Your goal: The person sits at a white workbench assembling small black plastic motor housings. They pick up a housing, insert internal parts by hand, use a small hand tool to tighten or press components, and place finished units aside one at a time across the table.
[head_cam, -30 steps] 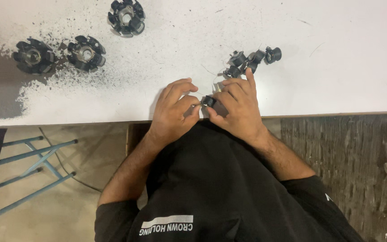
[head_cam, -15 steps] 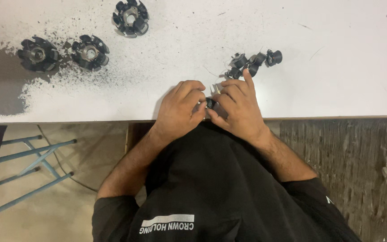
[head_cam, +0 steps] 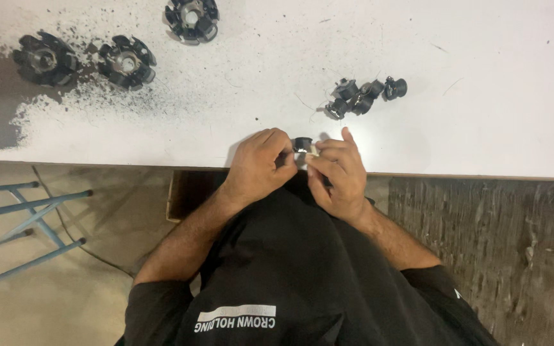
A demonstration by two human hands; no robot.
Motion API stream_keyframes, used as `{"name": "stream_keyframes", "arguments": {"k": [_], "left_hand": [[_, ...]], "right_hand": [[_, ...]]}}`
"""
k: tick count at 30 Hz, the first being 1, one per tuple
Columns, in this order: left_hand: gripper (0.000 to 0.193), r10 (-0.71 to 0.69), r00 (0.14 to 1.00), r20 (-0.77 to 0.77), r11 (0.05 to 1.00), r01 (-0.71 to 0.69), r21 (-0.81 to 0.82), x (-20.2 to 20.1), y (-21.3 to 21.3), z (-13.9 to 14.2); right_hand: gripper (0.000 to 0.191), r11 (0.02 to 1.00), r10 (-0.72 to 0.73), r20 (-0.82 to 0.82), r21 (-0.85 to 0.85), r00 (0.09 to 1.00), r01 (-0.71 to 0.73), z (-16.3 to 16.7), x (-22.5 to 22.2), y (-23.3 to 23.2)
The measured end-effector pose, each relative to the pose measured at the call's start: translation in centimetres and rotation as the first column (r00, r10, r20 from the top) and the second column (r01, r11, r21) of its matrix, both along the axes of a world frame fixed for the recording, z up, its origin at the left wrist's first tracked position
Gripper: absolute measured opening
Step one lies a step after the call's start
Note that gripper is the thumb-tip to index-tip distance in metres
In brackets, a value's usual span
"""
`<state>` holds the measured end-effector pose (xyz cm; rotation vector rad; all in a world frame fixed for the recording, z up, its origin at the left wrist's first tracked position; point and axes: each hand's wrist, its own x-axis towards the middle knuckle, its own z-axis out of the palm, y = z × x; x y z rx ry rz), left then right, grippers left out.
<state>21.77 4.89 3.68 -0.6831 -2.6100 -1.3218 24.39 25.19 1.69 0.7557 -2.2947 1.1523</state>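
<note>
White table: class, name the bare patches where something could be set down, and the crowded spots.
On the white table, the right side past the cluster of small black parts is bare, as is the middle strip between it and the three black round slotted pieces. Crowded: the dark-dusted left end, and the near edge by both hands.

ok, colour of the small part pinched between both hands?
Black, with a pale bit beneath; the small part shows best in the head view.
</note>
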Motion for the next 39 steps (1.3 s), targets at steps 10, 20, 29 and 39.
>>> {"name": "stream_keyframes", "arguments": {"k": [10, 20, 29, 39], "left_hand": [[0.022, -0.001, 0.999, -0.049, 0.997, 0.005, 0.079, 0.4, 0.0, -1.2], [0.02, 0.001, 1.0, -0.012, 0.995, 0.0, 0.1, -0.1, 0.2, -0.9], [0.01, 0.003, 0.989, 0.145, 0.968, -0.04, 0.249, -0.9, -0.5, 0.2], [0.009, 0.173, 0.98, 0.101, 0.968, -0.188, 0.168, -0.1, -4.1, 0.9]], "right_hand": [[0.029, 0.999, 0.023, 0.039, -0.048, 0.999, -0.021, -1.6, 0.4, -0.8], [0.029, 0.999, 0.041, 0.031, -0.017, 0.999, -0.04, -0.8, -0.4, -0.6], [0.031, 0.982, -0.094, -0.038, 0.162, 0.995, 0.099, 1.9, -2.3, 3.1], [0.022, 0.769, 0.073, -0.012, 0.637, 0.997, -0.049, 3.6, -10.3, 4.1]]}}
